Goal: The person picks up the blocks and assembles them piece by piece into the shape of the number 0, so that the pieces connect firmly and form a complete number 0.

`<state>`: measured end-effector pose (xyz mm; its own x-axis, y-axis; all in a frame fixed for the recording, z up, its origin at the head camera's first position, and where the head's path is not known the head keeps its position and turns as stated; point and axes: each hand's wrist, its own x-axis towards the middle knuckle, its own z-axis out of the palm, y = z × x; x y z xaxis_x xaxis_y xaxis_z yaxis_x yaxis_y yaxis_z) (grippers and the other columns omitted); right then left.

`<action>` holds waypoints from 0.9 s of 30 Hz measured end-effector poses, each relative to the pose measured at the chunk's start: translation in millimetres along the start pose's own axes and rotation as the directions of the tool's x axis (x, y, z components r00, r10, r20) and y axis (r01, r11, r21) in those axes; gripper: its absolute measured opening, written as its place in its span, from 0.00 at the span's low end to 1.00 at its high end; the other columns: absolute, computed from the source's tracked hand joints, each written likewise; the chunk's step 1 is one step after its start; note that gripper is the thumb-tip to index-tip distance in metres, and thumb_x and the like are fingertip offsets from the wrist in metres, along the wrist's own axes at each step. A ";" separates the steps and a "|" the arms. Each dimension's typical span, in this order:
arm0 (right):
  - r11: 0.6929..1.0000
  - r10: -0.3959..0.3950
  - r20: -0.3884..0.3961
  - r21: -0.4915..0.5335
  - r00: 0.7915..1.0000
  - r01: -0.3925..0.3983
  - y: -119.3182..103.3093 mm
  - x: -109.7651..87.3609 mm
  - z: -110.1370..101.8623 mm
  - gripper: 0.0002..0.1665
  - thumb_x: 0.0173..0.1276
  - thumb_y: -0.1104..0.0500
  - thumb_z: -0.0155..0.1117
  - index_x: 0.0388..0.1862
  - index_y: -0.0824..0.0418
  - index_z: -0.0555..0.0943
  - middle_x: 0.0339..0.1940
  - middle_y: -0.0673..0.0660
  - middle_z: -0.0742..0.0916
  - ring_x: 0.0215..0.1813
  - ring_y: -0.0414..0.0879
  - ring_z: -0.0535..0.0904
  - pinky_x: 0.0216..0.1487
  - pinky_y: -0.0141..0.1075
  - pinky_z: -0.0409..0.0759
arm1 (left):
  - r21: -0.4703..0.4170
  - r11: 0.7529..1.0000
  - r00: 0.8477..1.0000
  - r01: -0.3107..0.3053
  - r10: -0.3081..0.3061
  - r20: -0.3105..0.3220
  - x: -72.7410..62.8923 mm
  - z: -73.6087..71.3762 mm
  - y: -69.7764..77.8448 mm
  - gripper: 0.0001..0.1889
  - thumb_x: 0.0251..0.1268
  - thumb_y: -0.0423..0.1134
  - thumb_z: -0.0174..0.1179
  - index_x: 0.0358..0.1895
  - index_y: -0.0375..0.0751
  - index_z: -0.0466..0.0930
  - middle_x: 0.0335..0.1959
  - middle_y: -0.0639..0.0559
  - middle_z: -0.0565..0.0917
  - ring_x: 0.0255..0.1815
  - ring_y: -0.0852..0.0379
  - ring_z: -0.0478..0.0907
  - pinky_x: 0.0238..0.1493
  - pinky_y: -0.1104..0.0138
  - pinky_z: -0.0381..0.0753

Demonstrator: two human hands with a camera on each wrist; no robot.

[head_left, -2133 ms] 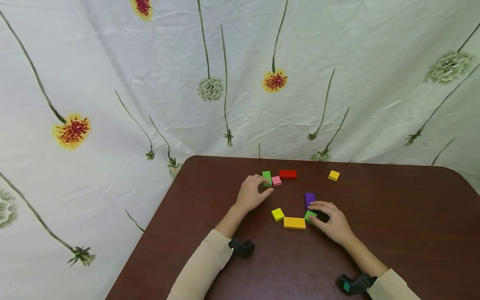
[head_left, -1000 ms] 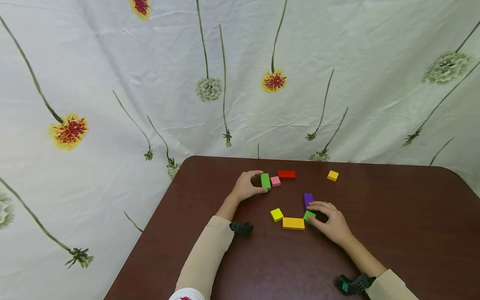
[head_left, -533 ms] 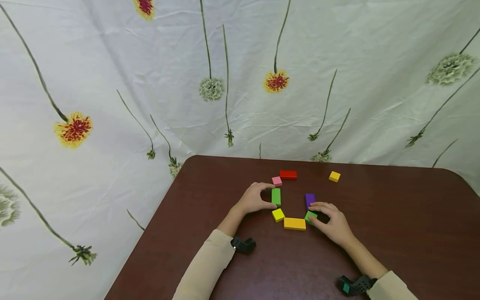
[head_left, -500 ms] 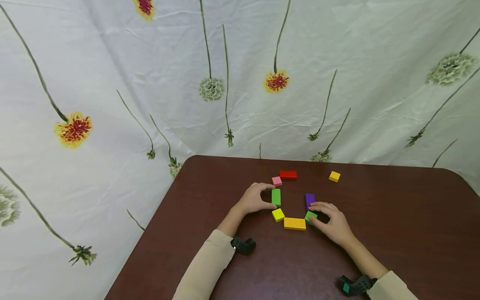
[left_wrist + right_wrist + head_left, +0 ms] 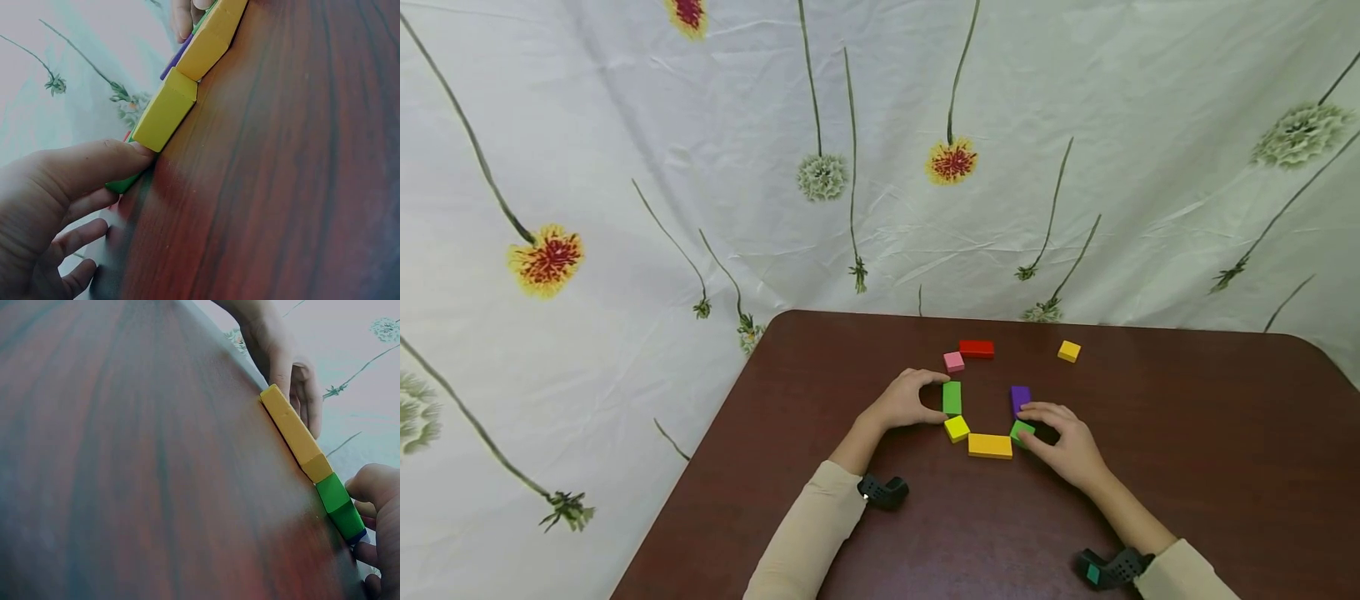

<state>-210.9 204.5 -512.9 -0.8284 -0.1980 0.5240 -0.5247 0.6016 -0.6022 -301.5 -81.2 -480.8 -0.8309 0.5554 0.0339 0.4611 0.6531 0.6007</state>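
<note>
In the head view my left hand (image 5: 906, 400) pinches a long green block (image 5: 952, 398) endwise, index finger at its far end and thumb at its near end. The thumb lies right by the corner of a bright yellow block (image 5: 165, 112). My right hand (image 5: 1063, 442) holds a small green block (image 5: 333, 492) with the thumb, while its index finger reaches the near end of a purple block (image 5: 1019, 398). Between the yellow and small green blocks lies an orange-yellow block (image 5: 989, 447), forming a corner-to-corner row with them.
A pink block (image 5: 953, 362) and a long red block (image 5: 976, 349) lie beyond the left hand, touching at a corner. Another small yellow block (image 5: 1069, 351) sits apart, farther right. The dark brown table (image 5: 1210, 433) ends at a flowered white cloth (image 5: 880, 125).
The left hand took hold of the long green block beside the pink one and drew it nearer, down to the bright yellow block. The right hand has stayed in place.
</note>
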 end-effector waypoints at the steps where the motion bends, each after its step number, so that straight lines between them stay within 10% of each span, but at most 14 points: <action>1: 1.000 0.000 0.000 0.000 1.000 0.000 0.2 0.1 0.0 0.15 0.57 0.64 0.74 0.45 0.61 0.87 0.51 0.55 0.86 0.51 0.52 0.77 0.52 0.40 0.72 | 0.005 1.000 1.000 -0.001 0.001 0.003 -0.2 -0.2 0.5 0.32 0.53 0.47 0.72 0.64 0.46 0.76 0.62 0.50 0.77 0.60 0.49 0.67 0.61 0.54 0.69; 13: 1.000 0.006 0.001 0.003 1.000 -0.006 1.1 0.2 0.1 0.15 0.56 0.64 0.74 0.45 0.61 0.87 0.51 0.54 0.86 0.51 0.51 0.77 0.52 0.38 0.72 | -0.046 0.999 0.999 -0.023 0.024 0.036 -9.4 -4.7 1.5 0.31 0.55 0.40 0.63 0.66 0.43 0.73 0.65 0.48 0.73 0.64 0.47 0.66 0.64 0.52 0.65; 19: 1.000 -0.005 -0.006 -0.002 1.000 0.005 1.0 0.0 0.2 0.16 0.56 0.64 0.74 0.45 0.61 0.87 0.50 0.55 0.86 0.50 0.51 0.77 0.52 0.36 0.72 | 0.015 0.996 0.993 -0.092 0.093 -0.071 -18.3 9.2 11.9 0.23 0.63 0.43 0.60 0.62 0.42 0.76 0.63 0.50 0.76 0.63 0.49 0.68 0.63 0.52 0.66; 27: 1.000 -0.010 -0.007 0.001 1.000 0.010 0.8 0.1 0.8 0.16 0.56 0.65 0.74 0.45 0.61 0.87 0.51 0.55 0.86 0.50 0.51 0.78 0.51 0.41 0.73 | 0.225 0.957 0.910 -0.184 0.252 -0.328 -28.0 33.0 26.7 0.15 0.64 0.44 0.64 0.51 0.44 0.84 0.52 0.51 0.84 0.53 0.50 0.75 0.51 0.55 0.74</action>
<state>-211.5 204.4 -513.8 -0.8218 -0.1987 0.5340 -0.5332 0.5987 -0.5977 -255.6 -62.4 -492.1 -0.7426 0.5011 0.4444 0.6638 0.6389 0.3888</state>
